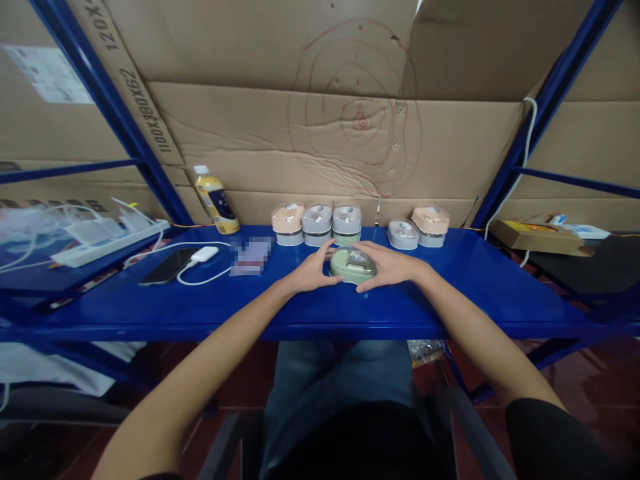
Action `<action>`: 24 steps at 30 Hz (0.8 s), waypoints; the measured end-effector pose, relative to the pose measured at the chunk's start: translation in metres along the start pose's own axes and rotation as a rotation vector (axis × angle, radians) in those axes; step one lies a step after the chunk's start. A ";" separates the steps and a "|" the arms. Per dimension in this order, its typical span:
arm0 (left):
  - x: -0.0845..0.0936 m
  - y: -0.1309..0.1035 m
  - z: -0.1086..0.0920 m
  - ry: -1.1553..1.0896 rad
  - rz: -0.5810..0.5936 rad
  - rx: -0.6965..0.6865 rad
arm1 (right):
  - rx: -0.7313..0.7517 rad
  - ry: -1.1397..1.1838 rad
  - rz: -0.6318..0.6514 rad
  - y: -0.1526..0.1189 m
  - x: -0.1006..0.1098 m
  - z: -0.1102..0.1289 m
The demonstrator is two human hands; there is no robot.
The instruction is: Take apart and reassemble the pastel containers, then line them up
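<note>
On the blue table [280, 310], straight in front of me, sits a small green lidded box [353, 267] with rounded corners and a clasp on its near side. My left hand [314, 269] curves round its left end, thumb at the front and fingers behind. Round the right end wraps my right hand [391, 265], its thumb low at the front corner. Just behind are stacked boxes of the same shape: a peach one over grey [289, 223], a grey one [318, 223] and a grey one over green [347, 222].
Further right stand a single grey box [403, 234] and a peach-topped stack [431, 223]. At the left are a yellow-labelled bottle [217, 201], a phone [169, 265], a white charger with a cable [205, 254] and a blurred-out item [251, 257]. Cardboard [240, 127] walls the back.
</note>
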State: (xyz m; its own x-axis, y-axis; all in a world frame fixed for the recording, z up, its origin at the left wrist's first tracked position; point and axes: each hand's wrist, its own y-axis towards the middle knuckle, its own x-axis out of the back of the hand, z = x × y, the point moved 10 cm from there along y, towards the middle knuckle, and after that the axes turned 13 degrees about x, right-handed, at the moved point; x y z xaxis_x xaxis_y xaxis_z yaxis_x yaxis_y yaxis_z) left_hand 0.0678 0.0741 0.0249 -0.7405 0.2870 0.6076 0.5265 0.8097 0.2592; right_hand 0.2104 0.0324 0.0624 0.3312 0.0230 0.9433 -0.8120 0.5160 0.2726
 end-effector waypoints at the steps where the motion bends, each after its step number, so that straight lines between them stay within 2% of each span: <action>1: 0.005 0.001 0.003 0.047 -0.053 0.003 | -0.023 -0.009 0.028 -0.006 0.001 -0.002; 4: 0.014 0.002 0.009 0.177 -0.170 0.026 | -0.155 -0.165 0.083 -0.028 0.008 -0.008; 9: 0.012 0.002 0.007 0.263 -0.182 0.035 | -0.177 -0.495 0.052 -0.042 0.023 -0.001; 12: 0.012 0.001 0.005 0.279 -0.183 0.044 | -0.244 -0.602 0.132 -0.036 0.024 -0.022; 17: 0.013 0.002 0.007 0.280 -0.180 0.053 | -0.367 -0.719 0.189 -0.010 0.031 -0.074; 21: 0.013 0.003 0.009 0.282 -0.171 0.061 | -0.464 -0.699 0.123 0.005 0.033 -0.104; 24: 0.013 0.003 0.010 0.268 -0.174 0.057 | -0.473 -0.651 -0.033 0.016 0.039 -0.103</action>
State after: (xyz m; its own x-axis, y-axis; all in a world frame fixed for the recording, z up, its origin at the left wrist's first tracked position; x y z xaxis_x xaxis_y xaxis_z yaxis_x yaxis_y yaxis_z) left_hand 0.0559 0.0855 0.0261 -0.6774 0.0028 0.7356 0.3717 0.8642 0.3390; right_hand 0.2602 0.1298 0.0842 -0.1138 -0.4270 0.8971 -0.4691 0.8190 0.3303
